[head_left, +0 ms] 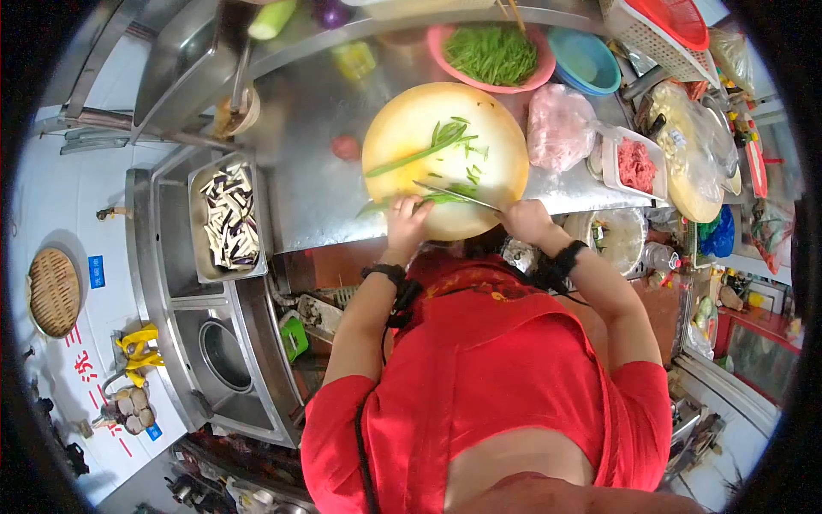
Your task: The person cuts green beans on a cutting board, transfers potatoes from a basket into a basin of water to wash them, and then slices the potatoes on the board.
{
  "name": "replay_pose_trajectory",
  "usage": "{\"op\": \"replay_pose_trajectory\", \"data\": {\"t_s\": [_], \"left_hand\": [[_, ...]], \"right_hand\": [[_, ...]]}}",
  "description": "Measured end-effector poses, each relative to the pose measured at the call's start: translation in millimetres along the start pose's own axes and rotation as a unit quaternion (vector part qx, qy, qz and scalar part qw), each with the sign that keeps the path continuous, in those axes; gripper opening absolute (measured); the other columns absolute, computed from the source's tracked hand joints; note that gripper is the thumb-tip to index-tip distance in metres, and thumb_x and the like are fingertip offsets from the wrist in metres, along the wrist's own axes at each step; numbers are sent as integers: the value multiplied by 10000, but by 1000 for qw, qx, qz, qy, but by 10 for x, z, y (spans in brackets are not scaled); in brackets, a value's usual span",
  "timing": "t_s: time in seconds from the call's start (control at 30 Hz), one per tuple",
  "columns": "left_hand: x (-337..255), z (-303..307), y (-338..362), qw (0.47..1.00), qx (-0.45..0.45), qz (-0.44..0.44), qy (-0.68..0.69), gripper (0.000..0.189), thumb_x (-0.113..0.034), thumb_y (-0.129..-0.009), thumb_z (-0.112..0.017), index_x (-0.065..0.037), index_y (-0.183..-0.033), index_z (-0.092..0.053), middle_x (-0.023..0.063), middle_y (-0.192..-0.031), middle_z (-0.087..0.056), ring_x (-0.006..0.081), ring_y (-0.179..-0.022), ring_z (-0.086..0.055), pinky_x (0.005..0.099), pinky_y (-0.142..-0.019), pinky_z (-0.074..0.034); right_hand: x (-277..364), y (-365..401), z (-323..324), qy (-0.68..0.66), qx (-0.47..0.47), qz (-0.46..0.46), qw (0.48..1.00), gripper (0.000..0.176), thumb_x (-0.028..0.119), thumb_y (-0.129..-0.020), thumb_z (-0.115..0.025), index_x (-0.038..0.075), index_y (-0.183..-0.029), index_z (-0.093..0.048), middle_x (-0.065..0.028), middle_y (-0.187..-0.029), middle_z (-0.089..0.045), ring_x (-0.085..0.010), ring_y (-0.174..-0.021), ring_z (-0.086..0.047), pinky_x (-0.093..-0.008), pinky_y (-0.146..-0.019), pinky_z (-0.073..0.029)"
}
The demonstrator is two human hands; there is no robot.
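A thick round cutting board (507, 154) lies on the steel counter in front of me. My right hand (526, 221) is closed round the handle of a knife (454, 194), its blade pointing left across the near part of the board. My left hand (406, 224) has its fingers curled at the near left edge, pressing on long green vegetable pieces (372, 208) beside the blade. Short cut green bits (467, 189) lie along the knife. Farther up the board are a long green stalk (407, 163) and more cut pieces (449, 133).
A pink bowl (437, 53) of green shreds and a blue basin (591, 53) stand behind the board. To the right are a plastic bag (558, 128) and a white tub with minced meat (636, 165). On the left, a steel pan holds eggplant strips (229, 214), near the sink (193, 330).
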State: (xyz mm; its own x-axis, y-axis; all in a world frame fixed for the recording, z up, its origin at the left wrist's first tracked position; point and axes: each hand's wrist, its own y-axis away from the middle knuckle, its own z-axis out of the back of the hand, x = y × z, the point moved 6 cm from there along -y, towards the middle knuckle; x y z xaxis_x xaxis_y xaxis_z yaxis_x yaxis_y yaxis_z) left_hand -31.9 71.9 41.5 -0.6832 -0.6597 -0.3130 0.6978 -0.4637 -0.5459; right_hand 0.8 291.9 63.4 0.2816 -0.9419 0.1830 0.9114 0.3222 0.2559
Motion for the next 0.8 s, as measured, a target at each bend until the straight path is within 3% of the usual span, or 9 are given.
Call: {"op": "replay_pose_trajectory", "data": {"t_s": [0.33, 0.47, 0.53, 0.73, 0.8], "left_hand": [[-8, -40, -69, 1000, 25, -12, -9, 266, -80, -657, -574, -129, -910, -638, 54, -906, -541, 258, -870, -520, 381, -814, -430], [40, -89, -50, 999, 40, -30, -8, 234, -86, -669, -583, -108, -898, -631, 63, -917, -544, 262, -882, -520, 375, -817, -430], [100, 9, -61, 999, 1, 33, 0, 218, -94, -675, -595, -87, -891, -618, 69, -921, -543, 266, -898, -520, 383, -808, -432], [168, 205, -57, 999, 11, -20, -31, 239, -85, -659, -597, -90, -897, -614, 67, -928, -534, 274, -904, -520, 389, -763, -441], [158, 198, -44, 999, 8, -27, -35, 241, -80, -653, -592, -97, -892, -621, 66, -930, -532, 275, -899, -519, 389, -762, -441]], "right_hand": [[-4, 9, 107, -28, -51, 8, 998, 247, 323, -863, -466, 93, -868, -558, -127, -620, -609, -300, -580, -614, -426, -515, -478], [-24, -134, -83, -24, -70, -2, 997, 221, 300, -834, -522, 80, -835, -549, -144, -600, -587, -321, -551, -595, -431, -494, -464], [-20, -121, -68, -30, -76, -4, 997, 223, 301, -834, -522, 80, -836, -549, -148, -605, -588, -326, -552, -595, -432, -496, -465], [18, -115, 54, -43, -72, 3, 997, 227, 308, -829, -529, 84, -850, -557, -152, -600, -587, -322, -549, -596, -429, -494, -467], [18, -73, 137, -33, -25, -12, 999, 260, 336, -865, -464, 94, -879, -559, -137, -650, -615, -312, -595, -613, -431, -523, -479]]}}
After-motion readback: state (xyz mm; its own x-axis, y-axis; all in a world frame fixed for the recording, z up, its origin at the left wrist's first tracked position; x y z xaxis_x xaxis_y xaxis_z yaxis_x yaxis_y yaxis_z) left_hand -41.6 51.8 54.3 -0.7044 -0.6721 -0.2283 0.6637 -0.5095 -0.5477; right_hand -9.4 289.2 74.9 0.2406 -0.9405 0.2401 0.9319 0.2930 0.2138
